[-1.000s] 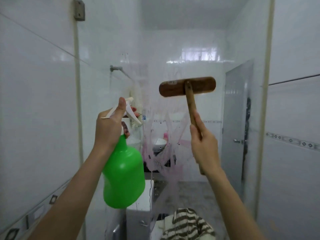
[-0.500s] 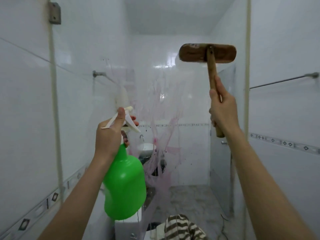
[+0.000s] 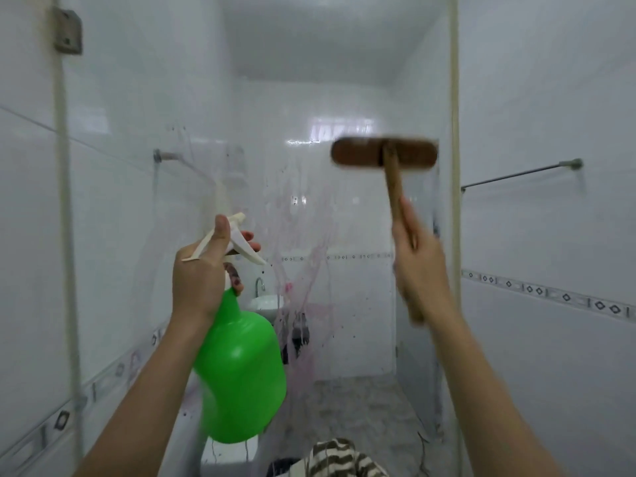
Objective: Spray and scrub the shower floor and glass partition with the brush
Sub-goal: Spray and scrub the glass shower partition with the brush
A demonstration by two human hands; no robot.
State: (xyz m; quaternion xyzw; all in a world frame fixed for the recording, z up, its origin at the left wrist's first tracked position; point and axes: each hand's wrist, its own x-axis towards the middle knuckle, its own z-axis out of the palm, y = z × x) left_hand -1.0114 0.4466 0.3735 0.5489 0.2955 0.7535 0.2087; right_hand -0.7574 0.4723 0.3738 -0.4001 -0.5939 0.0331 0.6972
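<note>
Head view: a brown wooden long-handled scrub brush [image 3: 383, 156] is raised and motion-blurred, its flat oblong head level before the upper right of the clear glass partition [image 3: 344, 208]. I cannot tell whether it touches the glass. The right hand [image 3: 421, 273] grips the handle, fingers curled fully round the wood. The left hand [image 3: 201, 280] holds a green plastic spray bottle [image 3: 241, 373] by the neck, thumb over the white trigger top, fingers hooked on the trigger. Pink streaks [image 3: 309, 270] run down the glass. Beyond it are a white basin [image 3: 265, 302] and a mottled grey floor [image 3: 361, 401]. A striped cloth [image 3: 340, 457] sits at the bottom edge.
</note>
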